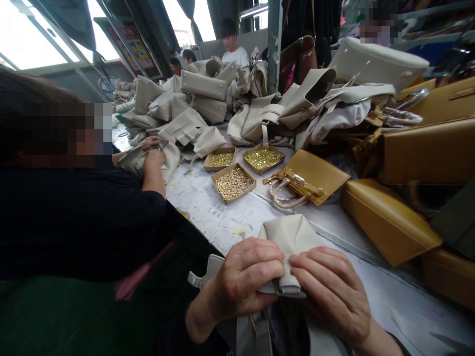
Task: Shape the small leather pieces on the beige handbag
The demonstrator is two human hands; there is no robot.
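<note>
A cream leather handbag (pixel 293 230) rests at the table's near edge, partly in front of my body. My left hand (pixel 247 274) is closed on its edge from the left, fingers bent over the leather. From the right, my right hand (pixel 330 287) grips the same edge, its fingertips almost meeting those of the left. A folded edge piece of the bag shows between and below my fingertips. A strap end with a small tab sticks out left of my left wrist. Both thumbs are mostly hidden.
Cardboard trays of small gold metal pieces (pixel 233 184) stand on the white table (pixel 200 207). A mustard handbag (pixel 309 178) lies right of them, with more mustard bags beyond. Cream bags (pixel 204 86) are heaped behind. At left, a co-worker (pixel 92 217) handles another cream bag.
</note>
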